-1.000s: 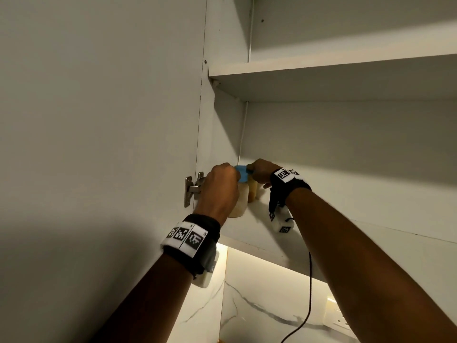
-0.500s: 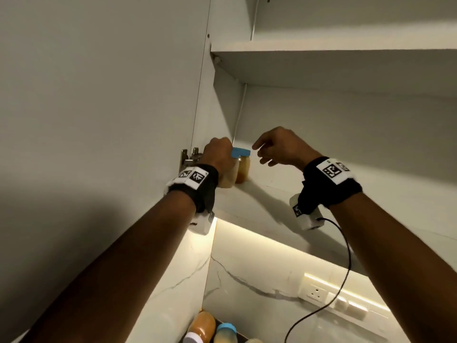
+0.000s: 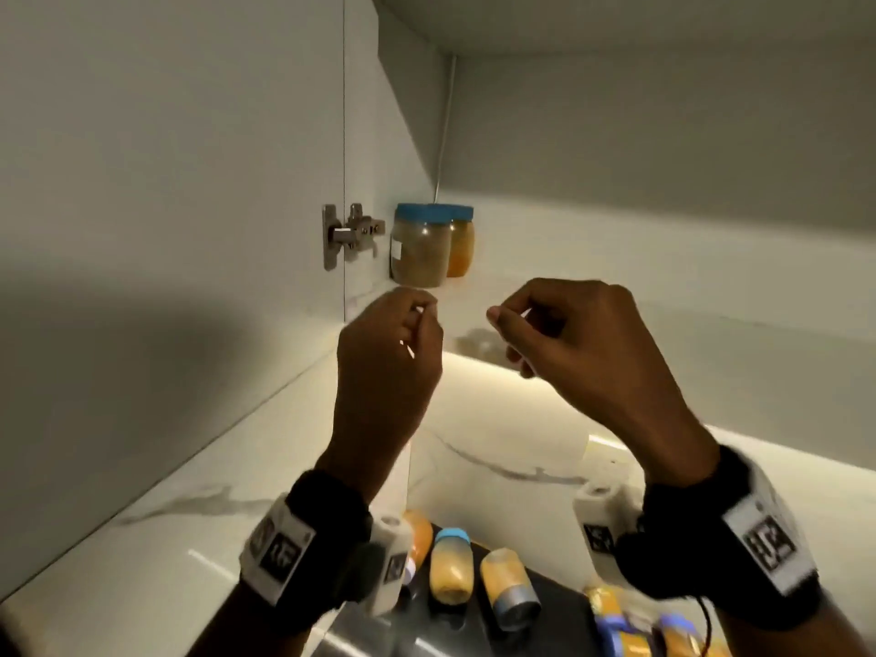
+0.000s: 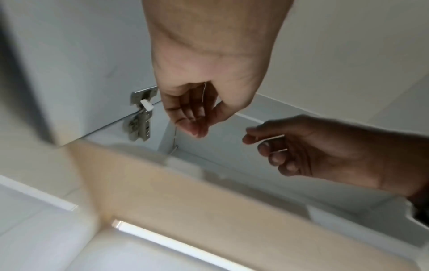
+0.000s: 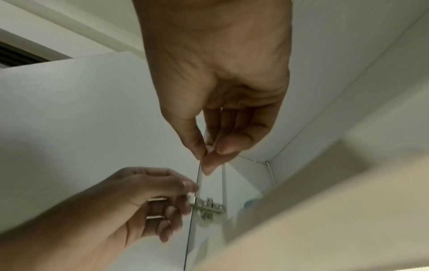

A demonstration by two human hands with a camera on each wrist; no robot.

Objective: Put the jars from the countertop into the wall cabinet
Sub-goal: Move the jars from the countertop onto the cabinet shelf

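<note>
Two blue-lidded jars stand at the left end of the wall cabinet's bottom shelf [image 3: 592, 305]: a brownish jar [image 3: 421, 246] in front, an orange jar [image 3: 460, 244] behind it. Both my hands hang empty below and in front of the shelf edge. My left hand [image 3: 393, 339] is under the brownish jar, its fingers loosely curled [image 4: 192, 121]. My right hand [image 3: 559, 329] is to its right, also loosely curled with nothing in it [image 5: 216, 146]. Several more jars [image 3: 450, 569] lie on the dark countertop [image 3: 554, 604] below.
The cabinet door [image 3: 166, 158] stands open on the left, held by a metal hinge [image 3: 348, 234]. An upper shelf's underside [image 3: 616, 21] spans the top. A lit strip runs under the cabinet along the marble backsplash [image 3: 497, 462].
Both hands have let go of the jars and pulled back down out of the cabinet. The view has tilted down, bringing the countertop jars into sight.
</note>
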